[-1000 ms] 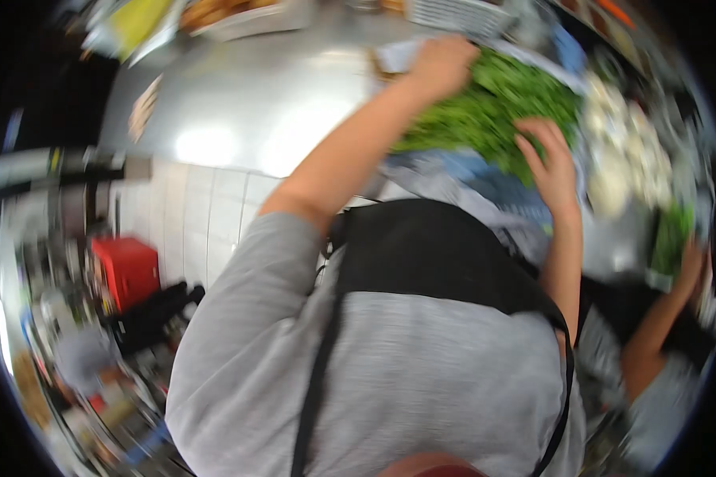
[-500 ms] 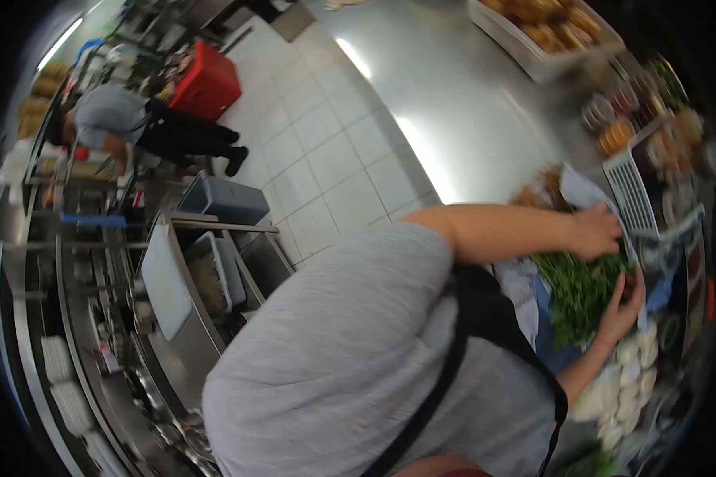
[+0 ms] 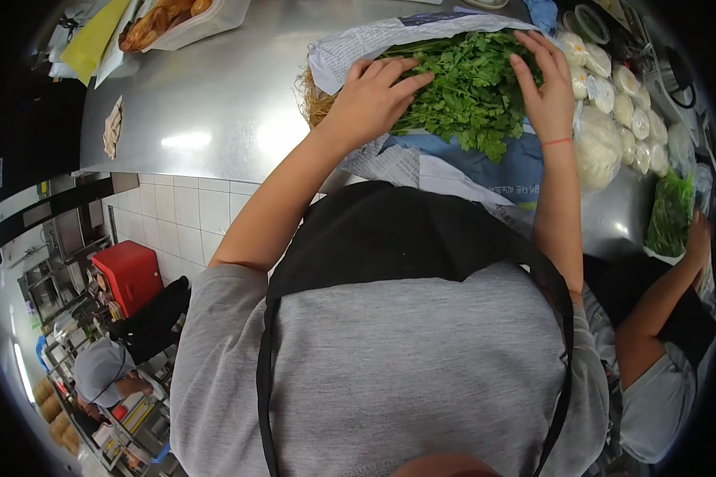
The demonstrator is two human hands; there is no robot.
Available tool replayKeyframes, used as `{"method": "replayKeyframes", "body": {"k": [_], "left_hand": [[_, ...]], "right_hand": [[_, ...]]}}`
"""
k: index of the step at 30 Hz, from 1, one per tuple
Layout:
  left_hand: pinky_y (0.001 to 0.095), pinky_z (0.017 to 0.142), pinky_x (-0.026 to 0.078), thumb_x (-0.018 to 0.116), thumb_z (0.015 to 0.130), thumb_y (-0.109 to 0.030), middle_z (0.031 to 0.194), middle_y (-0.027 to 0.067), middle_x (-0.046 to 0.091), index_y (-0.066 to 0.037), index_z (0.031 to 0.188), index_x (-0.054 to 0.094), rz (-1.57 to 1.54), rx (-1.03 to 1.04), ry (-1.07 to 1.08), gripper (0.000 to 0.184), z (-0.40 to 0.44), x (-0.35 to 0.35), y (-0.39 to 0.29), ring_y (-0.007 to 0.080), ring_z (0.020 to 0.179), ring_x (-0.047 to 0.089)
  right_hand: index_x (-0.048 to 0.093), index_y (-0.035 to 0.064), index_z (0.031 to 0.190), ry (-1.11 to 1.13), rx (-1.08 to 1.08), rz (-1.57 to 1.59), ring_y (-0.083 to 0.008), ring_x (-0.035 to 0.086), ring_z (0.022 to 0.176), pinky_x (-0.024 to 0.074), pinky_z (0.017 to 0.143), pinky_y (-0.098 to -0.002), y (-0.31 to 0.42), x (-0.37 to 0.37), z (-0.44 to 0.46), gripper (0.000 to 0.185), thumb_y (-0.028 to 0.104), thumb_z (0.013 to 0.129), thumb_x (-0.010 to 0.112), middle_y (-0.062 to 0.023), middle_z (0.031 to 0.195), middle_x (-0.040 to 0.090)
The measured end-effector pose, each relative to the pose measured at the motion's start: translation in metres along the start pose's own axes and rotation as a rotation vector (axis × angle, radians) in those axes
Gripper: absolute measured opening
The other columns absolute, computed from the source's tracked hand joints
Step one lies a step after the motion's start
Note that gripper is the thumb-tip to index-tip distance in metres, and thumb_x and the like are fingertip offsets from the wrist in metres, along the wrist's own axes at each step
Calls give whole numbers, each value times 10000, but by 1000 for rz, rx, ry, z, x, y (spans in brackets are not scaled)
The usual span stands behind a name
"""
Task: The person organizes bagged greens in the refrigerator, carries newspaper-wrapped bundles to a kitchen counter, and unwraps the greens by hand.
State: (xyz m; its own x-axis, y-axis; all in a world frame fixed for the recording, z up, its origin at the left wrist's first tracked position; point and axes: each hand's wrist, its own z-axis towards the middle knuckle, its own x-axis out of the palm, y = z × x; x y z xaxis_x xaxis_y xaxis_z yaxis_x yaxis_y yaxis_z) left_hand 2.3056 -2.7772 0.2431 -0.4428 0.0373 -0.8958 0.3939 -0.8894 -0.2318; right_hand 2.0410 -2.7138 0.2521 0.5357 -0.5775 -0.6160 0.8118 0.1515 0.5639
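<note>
A leafy green bunch of coriander lies on spread newspaper on the steel counter, its brown roots sticking out at the left. My left hand rests over the stems, fingers apart and pointing towards the leaves. At the leafy end is my right hand, its fingers spread along the edge of the leaves and the paper. Neither hand is closed round anything. A fold of newspaper stands up behind the bunch.
Wrapped white balls and a bulging clear bag sit to the right. A co-worker's arm reaches past bagged greens. A white tub of browned food and a crumpled cloth are on the left.
My view has swung round, bringing the counter to the top and a co-worker in at right. My left hand now lies with fingers spread on the stems; my right stays at the leafy end.
</note>
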Motion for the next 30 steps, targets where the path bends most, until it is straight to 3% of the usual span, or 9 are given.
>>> {"method": "replayKeyframes", "body": {"k": [3,7,10,14,20,23,26,28,30], "left_hand": [[402,932,330,586,810,-120,1185,65,512,-176,1208,508,-89,-41,-19,409,-4,0,-4,232,1048,506],[399,910,340,570,839,-175,1127,78,539,-141,1177,526,-301,-145,-157,343,9,6,14,249,1027,508],[393,879,349,562,851,-260,1069,66,556,-123,1130,558,-128,-212,-137,311,25,2,18,251,1017,506],[406,870,337,583,830,-334,1044,24,557,-148,1061,598,-81,-80,28,297,40,9,20,237,1011,494],[421,895,326,623,754,-130,1168,26,500,-167,1015,587,-215,72,145,266,36,3,12,246,1084,445],[421,953,329,615,759,-107,1208,72,483,-164,1057,578,-174,190,130,306,24,5,6,273,1140,426],[402,932,357,619,778,-121,1197,87,498,-126,1089,568,-385,109,11,314,28,0,14,295,1124,441],[392,905,381,613,810,-186,1149,112,527,-82,1111,552,-373,80,-84,324,31,2,29,302,1072,480],[401,886,389,595,831,-258,1092,118,554,-61,1110,542,-318,-112,-25,346,35,5,46,295,1028,511]], "right_hand": [[608,200,1087,198,-113,-192,-251,469,1114,262,986,-528,37,-2,-25,292,257,801,620,-15,1205,511],[573,222,1142,248,26,-145,-246,462,1110,249,994,-522,42,10,-66,365,252,784,638,-17,1212,497],[564,216,1155,276,82,-108,-252,462,1096,238,1006,-511,50,10,-85,383,243,781,641,-25,1211,494],[604,182,1087,287,88,-137,-237,498,1010,317,918,-452,62,4,-87,312,214,779,639,-21,1127,536],[642,175,1006,56,29,-66,-218,518,968,347,851,-377,62,-7,-32,204,205,808,606,-8,1001,580],[616,214,1070,290,-310,-266,-231,469,1101,288,977,-469,64,1,-11,263,306,826,583,19,1099,554],[589,237,1114,432,-179,-378,-232,459,1116,237,1003,-536,49,8,-22,305,325,822,585,22,1143,535],[575,216,1137,455,-163,-341,-240,474,1100,303,979,-489,48,-2,-30,340,294,807,612,-3,1159,531],[572,179,1143,425,-49,-19,-257,507,1050,389,917,-408,47,-4,-42,365,232,789,641,-36,1156,532]]}}
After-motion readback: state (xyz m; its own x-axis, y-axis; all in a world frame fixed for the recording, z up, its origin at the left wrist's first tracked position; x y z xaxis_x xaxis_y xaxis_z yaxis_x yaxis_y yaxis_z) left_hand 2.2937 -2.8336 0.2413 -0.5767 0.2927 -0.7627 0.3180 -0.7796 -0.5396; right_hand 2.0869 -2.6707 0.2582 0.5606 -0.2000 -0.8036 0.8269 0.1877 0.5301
